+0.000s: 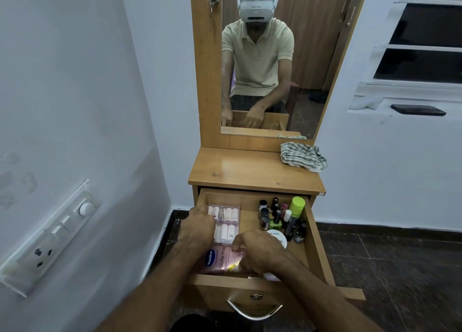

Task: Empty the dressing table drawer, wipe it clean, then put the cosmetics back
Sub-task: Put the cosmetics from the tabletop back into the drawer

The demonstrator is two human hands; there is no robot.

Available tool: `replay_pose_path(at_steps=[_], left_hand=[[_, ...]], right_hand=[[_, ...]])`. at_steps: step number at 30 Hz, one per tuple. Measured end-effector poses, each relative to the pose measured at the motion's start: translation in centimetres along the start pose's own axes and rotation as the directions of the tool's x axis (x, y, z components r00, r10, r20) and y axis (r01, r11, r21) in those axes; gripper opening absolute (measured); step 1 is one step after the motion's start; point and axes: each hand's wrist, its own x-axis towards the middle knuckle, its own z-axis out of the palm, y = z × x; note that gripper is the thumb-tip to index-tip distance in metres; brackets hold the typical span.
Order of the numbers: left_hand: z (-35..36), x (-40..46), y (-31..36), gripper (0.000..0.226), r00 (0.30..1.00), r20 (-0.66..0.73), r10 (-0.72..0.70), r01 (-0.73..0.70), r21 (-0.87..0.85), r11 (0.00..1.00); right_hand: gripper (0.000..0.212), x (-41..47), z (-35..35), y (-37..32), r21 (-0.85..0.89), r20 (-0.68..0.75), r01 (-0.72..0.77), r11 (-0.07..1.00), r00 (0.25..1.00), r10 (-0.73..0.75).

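The wooden drawer (315, 236) of the dressing table is pulled out and holds cosmetics. A clear case of small white tubes (228, 221) lies at its left, and my left hand (200, 228) rests over that case's left edge with fingers bent down. In front of it lies a pink Vaseline bottle (220, 258). My right hand (257, 250) has curled fingers pinching the bottle's right end. Several nail polish bottles (271, 214), a green-capped can (297, 206) and a white round jar (277, 238) stand at the right side.
A checked cloth (302, 156) lies crumpled on the tabletop (245, 171) at the back right, below the mirror (270, 56). A switchboard (50, 236) is on the left wall. A dark phone (418, 110) lies on the window sill. The drawer's metal handle (253, 309) is near me.
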Motion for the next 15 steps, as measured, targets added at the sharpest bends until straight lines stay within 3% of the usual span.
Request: replay_pose_path(at_steps=[15], left_hand=[[0.54, 0.19, -0.09, 0.042, 1.000, -0.019, -0.008, 0.008, -0.011, 1.000]], right_hand=[[0.049, -0.51, -0.04, -0.03, 0.035, -0.010, 0.003, 0.999, 1.000, -0.002]])
